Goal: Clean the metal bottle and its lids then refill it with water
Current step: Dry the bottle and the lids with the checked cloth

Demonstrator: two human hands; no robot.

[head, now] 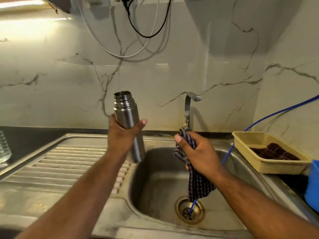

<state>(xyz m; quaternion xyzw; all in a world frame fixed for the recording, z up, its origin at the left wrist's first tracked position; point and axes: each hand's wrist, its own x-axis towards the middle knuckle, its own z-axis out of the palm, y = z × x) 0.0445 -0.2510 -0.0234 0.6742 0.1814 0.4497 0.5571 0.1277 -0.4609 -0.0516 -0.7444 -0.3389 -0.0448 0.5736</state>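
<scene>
Left of centre, the left hand (120,135) gripped the uncapped metal bottle (128,121), its fingers curled round the body, tilted slightly above the sink (155,178). At centre right, the right hand (196,152) clutched a checked cloth (198,185) over the drain (189,210), below the tap (189,107). A woven basket (269,163) sat far right.

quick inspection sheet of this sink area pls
surface: stainless steel sink, ribbed drainboard at left; curved steel tap, no stream seen
job's things: silver metal bottle, uncapped, mouth up; lids: nothing seen
clutter: beige plastic basket at right, holding a dark brown cloth
grippers: left hand grips the bottle; right hand grips a dark checked cloth hanging over the basin
cables: thin blue hose ends in the drain; black cable, white cables looping above
surroundings: veined marble wall
</scene>
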